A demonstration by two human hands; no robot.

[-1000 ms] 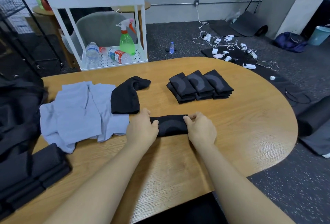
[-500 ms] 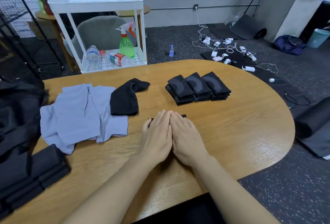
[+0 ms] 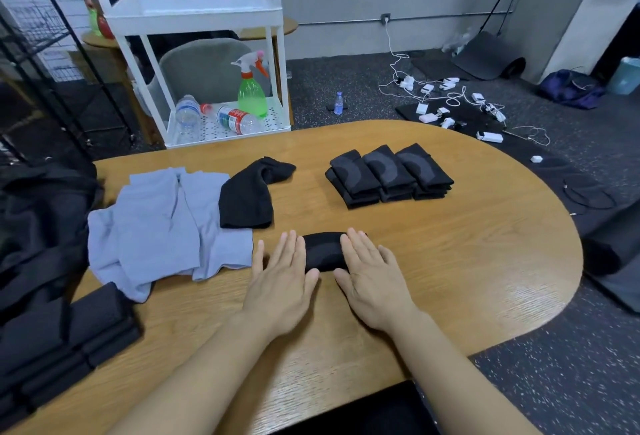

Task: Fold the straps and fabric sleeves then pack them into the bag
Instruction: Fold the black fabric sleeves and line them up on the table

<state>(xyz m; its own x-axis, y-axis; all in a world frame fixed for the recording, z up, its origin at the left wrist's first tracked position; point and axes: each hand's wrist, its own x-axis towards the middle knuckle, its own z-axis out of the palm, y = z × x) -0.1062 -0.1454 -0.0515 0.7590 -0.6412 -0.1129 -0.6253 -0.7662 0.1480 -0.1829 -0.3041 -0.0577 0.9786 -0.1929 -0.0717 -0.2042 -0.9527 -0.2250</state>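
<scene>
A folded black fabric sleeve [image 3: 323, 250] with a grey pattern lies on the wooden table [image 3: 467, 261] in front of me. My left hand [image 3: 282, 278] lies flat, palm down, over its left end. My right hand [image 3: 372, 275] lies flat over its right end. Both hands have straight fingers and grip nothing. Behind them stands a neat row of folded black sleeves [image 3: 389, 173]. An unfolded black sleeve [image 3: 247, 193] lies beside pale blue fabric pieces [image 3: 166, 223]. A black bag [image 3: 38, 212] sits at the table's left edge.
Folded black pieces [image 3: 65, 334] are stacked at the near left. A white cart [image 3: 207, 63] with bottles and a green spray bottle stands behind the table, with a grey chair and a person behind it. Cables and chargers [image 3: 450, 105] litter the floor on the right.
My hands were pinching the sleeve's ends, then came together flat on top of it. Now they have slid apart towards its ends, uncovering its middle.
</scene>
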